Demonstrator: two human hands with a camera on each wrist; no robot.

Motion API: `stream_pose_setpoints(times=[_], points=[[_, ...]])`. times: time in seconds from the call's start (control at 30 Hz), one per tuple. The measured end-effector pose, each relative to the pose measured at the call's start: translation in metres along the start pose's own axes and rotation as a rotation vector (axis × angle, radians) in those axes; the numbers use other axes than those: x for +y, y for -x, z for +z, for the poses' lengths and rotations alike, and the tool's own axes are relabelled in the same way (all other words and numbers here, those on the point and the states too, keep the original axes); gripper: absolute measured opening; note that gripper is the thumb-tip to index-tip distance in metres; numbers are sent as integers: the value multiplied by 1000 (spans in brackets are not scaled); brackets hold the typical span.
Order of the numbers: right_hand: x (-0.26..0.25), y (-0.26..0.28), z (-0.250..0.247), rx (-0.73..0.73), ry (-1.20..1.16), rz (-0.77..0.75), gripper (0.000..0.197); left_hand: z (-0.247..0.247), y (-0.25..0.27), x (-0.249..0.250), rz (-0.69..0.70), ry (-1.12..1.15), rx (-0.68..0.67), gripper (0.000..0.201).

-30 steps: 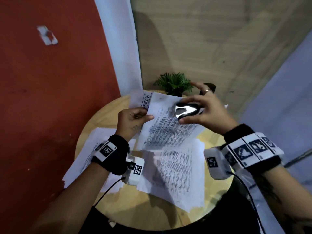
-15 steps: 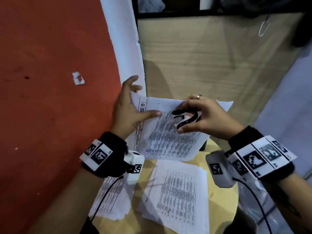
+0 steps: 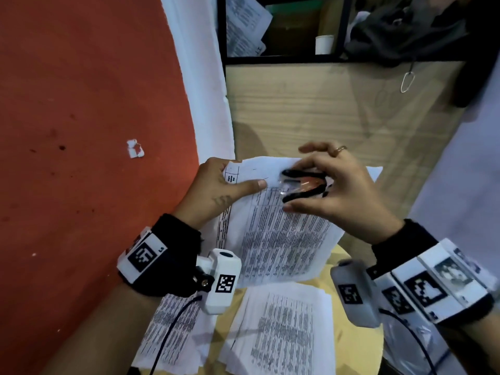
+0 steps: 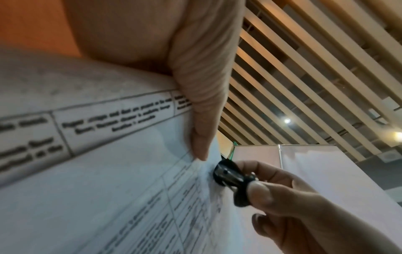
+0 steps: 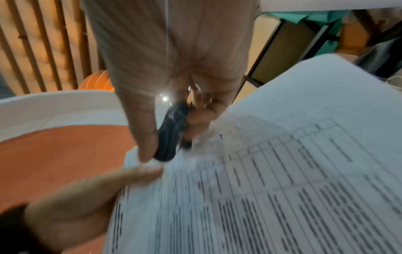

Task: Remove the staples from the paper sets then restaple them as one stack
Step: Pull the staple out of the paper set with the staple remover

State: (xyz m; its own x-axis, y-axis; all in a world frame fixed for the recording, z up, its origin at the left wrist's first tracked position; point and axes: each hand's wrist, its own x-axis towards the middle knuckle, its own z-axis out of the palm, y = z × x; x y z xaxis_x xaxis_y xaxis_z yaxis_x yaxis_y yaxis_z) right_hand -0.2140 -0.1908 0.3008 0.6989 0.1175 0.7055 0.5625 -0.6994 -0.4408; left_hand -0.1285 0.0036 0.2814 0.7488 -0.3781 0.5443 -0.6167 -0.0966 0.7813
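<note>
A printed paper set (image 3: 278, 234) is held up in the air above the table. My left hand (image 3: 216, 185) pinches its top left corner, thumb lying across the front. My right hand (image 3: 332, 185) grips a black and silver staple remover (image 3: 303, 185) between thumb and fingers, its claws against the top of the sheet just right of my left thumb. The left wrist view shows the staple remover (image 4: 232, 180) touching the paper (image 4: 108, 189). In the right wrist view the staple remover (image 5: 172, 135) bites at the page's top edge (image 5: 282, 171). The staple itself is hidden.
Two more paper sets (image 3: 284, 328) (image 3: 173, 328) lie on the round wooden table (image 3: 349, 347) below. A red wall (image 3: 81, 131) is at the left, a wooden panel (image 3: 324, 112) ahead, and a dark shelf with papers and a cup (image 3: 324, 44) above it.
Both hands lifted the paper set higher off the table. The staple remover moved left along the top edge, close to my left thumb. My head view tilted upward.
</note>
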Motion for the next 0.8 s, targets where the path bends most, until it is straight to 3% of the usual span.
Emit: stream_pose_setpoints(times=[0.1,0.33,0.5,0.7,0.8], points=[[-4,7,14,161,144,-129,42,1,-2,1,-23,-2,3,56],[-13,4,21,209,392,-358,39,4,1,10,-8,5,21,48],[-18,0,20,147,379,-369,35,4,4,20,17,35,-10,34],[-17,-3,19,115,307,-351,36,4,4,23,-11,42,-2,46],[-16,-3,18,110,305,-363,38,4,4,25,-21,36,-18,43]])
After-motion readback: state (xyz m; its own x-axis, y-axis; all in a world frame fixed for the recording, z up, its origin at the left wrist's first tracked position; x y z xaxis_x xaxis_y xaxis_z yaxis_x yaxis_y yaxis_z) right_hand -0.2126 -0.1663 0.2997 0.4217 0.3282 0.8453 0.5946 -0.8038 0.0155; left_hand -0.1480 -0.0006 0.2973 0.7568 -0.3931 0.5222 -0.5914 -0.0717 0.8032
